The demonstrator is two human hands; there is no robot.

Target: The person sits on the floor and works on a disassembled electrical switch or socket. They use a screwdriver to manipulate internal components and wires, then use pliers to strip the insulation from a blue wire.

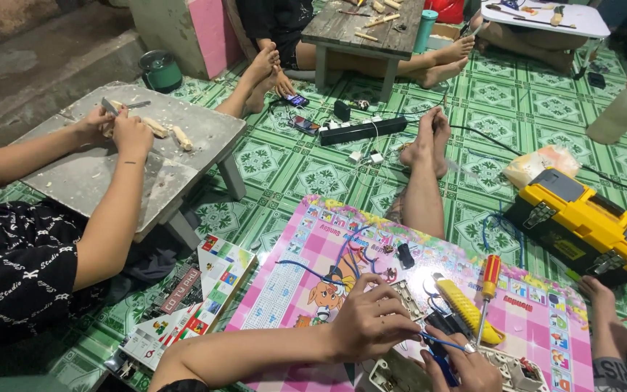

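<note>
The left grip point(371, 319) is closed in a pinch on a thin blue wire point(440, 341), the fingers bent over a grey-white socket plate point(408, 297) so that the wire is kept steady against it. The right grip point(466, 366) is curled shut around a small dark-handled tool whose working end is hidden at the bottom edge; it is set just beside the left, apparently so that the wire end can be worked where it is held. A white plastic housing point(400, 374) is seen under both hands, partly cut off by the frame.

All of this is carried on a pink pictured board point(306, 290) laid flat as a bench. A yellow-gripped pliers point(469, 312) and a red-and-yellow screwdriver point(488, 290) are laid just beside the hands, within easy reach, and loose blue wire point(342, 261) is looped across the board.

To the right, a yellow and black toolbox point(589, 225) is set on the green tiled floor point(313, 174), its lid closed. To the left, another person's hands point(121, 131) are pressed on pale pieces on a low grey bench point(183, 160). Further off, a black power strip point(361, 131) lies on the floor between bare feet, and a low wooden bench point(357, 33) with small tools is placed beyond.
</note>
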